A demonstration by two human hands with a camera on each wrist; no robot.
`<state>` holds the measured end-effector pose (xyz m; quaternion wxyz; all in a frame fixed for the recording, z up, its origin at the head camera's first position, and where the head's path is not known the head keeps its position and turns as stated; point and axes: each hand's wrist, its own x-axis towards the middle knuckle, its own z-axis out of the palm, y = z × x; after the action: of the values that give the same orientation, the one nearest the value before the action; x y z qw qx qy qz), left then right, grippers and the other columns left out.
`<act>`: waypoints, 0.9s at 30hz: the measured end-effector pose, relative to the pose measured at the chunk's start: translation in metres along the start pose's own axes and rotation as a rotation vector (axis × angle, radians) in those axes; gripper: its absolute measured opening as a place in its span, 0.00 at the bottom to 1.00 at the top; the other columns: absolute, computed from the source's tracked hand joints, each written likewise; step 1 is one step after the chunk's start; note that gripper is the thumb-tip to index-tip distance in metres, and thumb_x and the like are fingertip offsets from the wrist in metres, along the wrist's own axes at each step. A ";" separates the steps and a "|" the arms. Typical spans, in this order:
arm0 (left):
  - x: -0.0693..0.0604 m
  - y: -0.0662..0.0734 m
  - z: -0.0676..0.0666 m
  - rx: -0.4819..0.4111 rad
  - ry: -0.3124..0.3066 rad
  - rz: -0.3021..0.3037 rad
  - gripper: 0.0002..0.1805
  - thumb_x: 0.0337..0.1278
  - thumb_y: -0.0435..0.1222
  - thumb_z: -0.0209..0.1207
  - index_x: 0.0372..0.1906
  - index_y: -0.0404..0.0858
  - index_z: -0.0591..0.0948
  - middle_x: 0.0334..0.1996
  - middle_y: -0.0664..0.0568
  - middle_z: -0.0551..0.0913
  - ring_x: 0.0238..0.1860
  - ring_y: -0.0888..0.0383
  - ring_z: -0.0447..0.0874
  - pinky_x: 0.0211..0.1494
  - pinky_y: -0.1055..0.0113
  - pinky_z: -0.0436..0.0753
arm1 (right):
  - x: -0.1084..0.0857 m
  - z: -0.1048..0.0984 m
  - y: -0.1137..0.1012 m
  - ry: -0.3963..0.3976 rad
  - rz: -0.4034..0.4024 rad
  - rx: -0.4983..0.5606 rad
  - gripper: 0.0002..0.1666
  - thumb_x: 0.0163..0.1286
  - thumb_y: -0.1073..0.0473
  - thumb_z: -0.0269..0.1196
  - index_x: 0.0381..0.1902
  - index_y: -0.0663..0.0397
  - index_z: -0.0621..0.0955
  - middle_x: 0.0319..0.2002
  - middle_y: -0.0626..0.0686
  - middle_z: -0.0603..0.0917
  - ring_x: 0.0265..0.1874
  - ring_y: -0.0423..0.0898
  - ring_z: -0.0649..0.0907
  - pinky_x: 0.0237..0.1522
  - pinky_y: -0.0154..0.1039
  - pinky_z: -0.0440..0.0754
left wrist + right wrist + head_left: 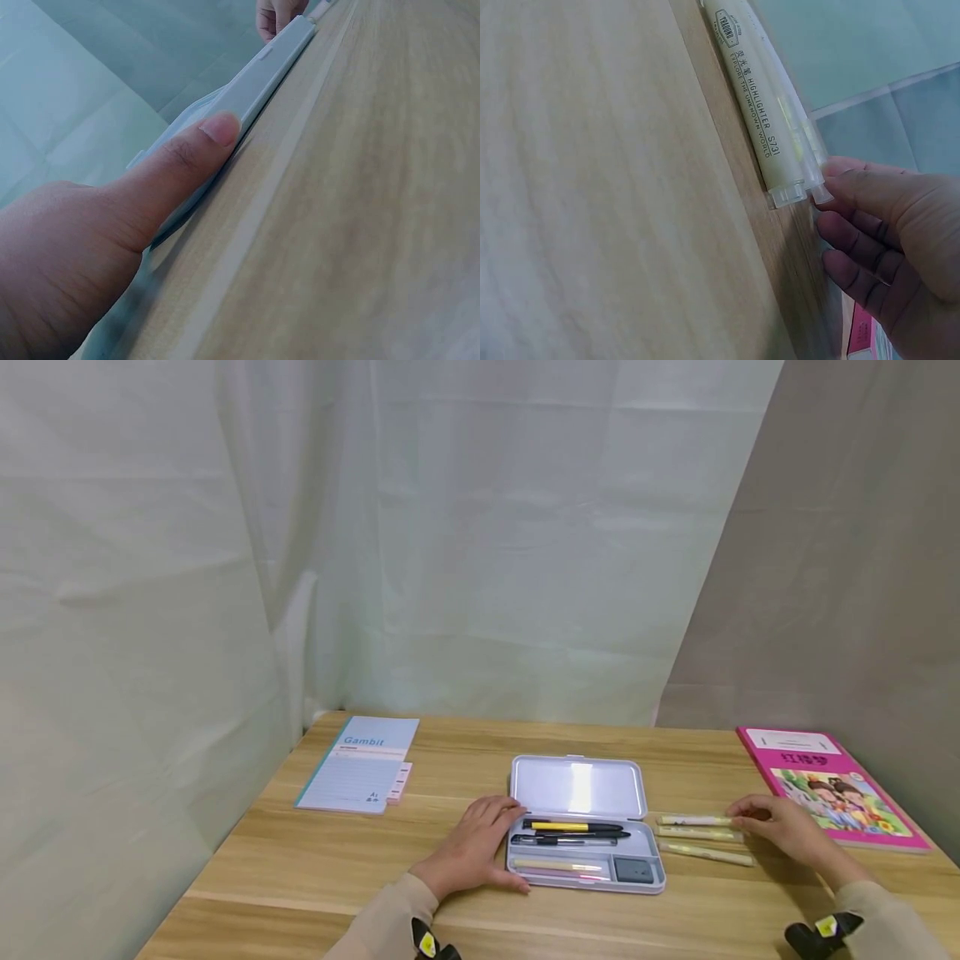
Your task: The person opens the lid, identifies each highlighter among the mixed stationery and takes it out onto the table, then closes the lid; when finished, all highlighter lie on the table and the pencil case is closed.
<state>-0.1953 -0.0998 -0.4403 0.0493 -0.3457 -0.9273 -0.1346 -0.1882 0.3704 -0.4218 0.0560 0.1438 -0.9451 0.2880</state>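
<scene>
An open white pencil case [648, 885] lies on the table. My left hand [472, 847] holds its left end, the thumb [221, 129] against the front wall and the fingers by the rear corner. Inside are a yellow-and-black pen [570, 827], other pens and a dark grey eraser [633, 870]. Three pale yellow highlighters lie to the right of the case. My right hand [783, 831] pinches the right end of the farthest highlighter [693, 820] between thumb and forefinger. Nearer to me lies another highlighter [754, 105], its printed label showing in the right wrist view.
At the back left lies a light blue notebook [360, 768], with a small pink-and-white item [399, 783] against its right edge. A pink book [832, 785] lies just behind my right hand. Pale curtains [510, 543] hang behind the wooden table [300, 877].
</scene>
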 end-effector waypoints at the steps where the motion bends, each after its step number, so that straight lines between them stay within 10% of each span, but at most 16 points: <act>1: 0.000 0.000 0.000 -0.004 0.000 -0.001 0.57 0.31 0.74 0.61 0.69 0.45 0.66 0.67 0.54 0.66 0.69 0.53 0.62 0.78 0.55 0.59 | 0.000 0.000 0.000 -0.005 0.009 -0.004 0.03 0.64 0.64 0.63 0.35 0.56 0.84 0.33 0.50 0.85 0.31 0.23 0.75 0.30 0.26 0.78; 27: 0.000 0.000 0.000 0.002 0.014 0.015 0.57 0.32 0.73 0.62 0.69 0.44 0.66 0.67 0.53 0.67 0.69 0.53 0.62 0.78 0.55 0.59 | 0.001 -0.005 -0.002 -0.016 0.026 0.043 0.07 0.66 0.62 0.63 0.39 0.60 0.83 0.34 0.51 0.85 0.30 0.24 0.75 0.29 0.26 0.77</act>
<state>-0.1958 -0.0998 -0.4405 0.0569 -0.3515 -0.9246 -0.1358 -0.1888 0.3709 -0.4164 0.0417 0.1351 -0.9409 0.3077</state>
